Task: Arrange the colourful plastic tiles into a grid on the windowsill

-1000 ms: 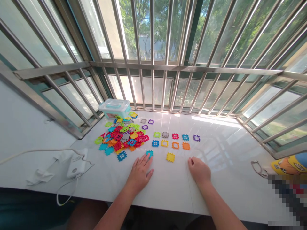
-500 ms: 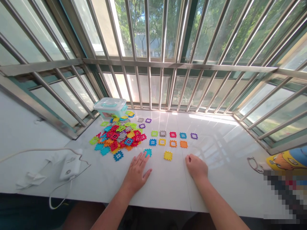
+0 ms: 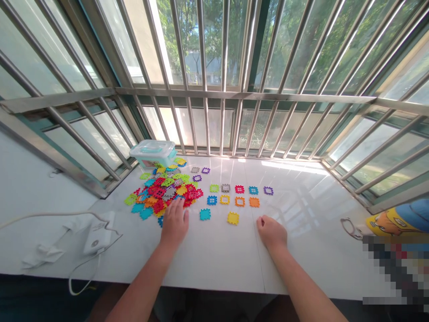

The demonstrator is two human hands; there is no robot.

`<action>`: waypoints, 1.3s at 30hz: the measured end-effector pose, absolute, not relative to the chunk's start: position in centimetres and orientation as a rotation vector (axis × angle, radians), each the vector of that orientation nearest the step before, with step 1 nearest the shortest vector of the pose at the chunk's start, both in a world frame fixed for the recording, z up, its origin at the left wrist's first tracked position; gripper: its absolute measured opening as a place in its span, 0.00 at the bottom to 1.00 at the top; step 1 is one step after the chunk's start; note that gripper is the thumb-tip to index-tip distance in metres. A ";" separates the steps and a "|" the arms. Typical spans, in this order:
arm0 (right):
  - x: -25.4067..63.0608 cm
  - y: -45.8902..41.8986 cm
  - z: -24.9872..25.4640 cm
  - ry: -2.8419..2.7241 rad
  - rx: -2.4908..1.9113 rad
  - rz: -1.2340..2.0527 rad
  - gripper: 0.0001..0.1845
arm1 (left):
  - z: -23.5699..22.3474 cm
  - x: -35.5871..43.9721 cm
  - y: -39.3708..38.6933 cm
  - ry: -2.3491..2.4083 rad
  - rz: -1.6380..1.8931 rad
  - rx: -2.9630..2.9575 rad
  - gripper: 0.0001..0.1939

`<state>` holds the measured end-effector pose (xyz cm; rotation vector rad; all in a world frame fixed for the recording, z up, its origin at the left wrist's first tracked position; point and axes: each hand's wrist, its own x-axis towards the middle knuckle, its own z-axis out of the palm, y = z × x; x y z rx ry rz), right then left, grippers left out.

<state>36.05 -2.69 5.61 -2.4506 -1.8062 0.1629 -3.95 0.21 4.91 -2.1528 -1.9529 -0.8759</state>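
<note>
My left hand (image 3: 174, 224) is at the near right edge of a heap of coloured plastic interlocking tiles (image 3: 159, 199). Its fingertips reach the edge of the heap and the thumb stands apart; I see nothing held. A dark blue tile (image 3: 160, 221) is partly hidden beside it. To its right lies a turquoise tile (image 3: 205, 214), apart from the hand. My right hand (image 3: 273, 233) rests on the table as a closed fist, with nothing showing in it. A yellow tile (image 3: 233, 218) lies to its left. Beyond are two rows of tiles, including an orange tile (image 3: 254, 202).
A lidded clear and teal box (image 3: 153, 153) stands behind the heap, near the barred window (image 3: 214, 94). At left are a white power device (image 3: 98, 235) with cables and crumpled tissue (image 3: 43, 255). A yellow and blue cartoon item (image 3: 392, 221) sits at the right edge.
My left hand has moved left, away from the turquoise tile to the heap. The turquoise tile now lies uncovered. My right fist has stayed in place; the view has shifted slightly.
</note>
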 end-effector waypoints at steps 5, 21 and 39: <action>36.0 -2.7 5.8 -1.793 -2.466 0.167 0.23 | 7.2 -7.9 7.0 -2.314 -0.581 -1.901 0.28; 36.1 -2.7 5.7 -1.804 -2.451 0.183 0.23 | 8.7 -13.6 9.1 -2.334 -0.659 -1.772 0.21; 36.1 -2.7 5.4 -1.806 -2.425 0.150 0.23 | 7.4 5.9 -1.3 -1.938 -1.062 -3.072 0.13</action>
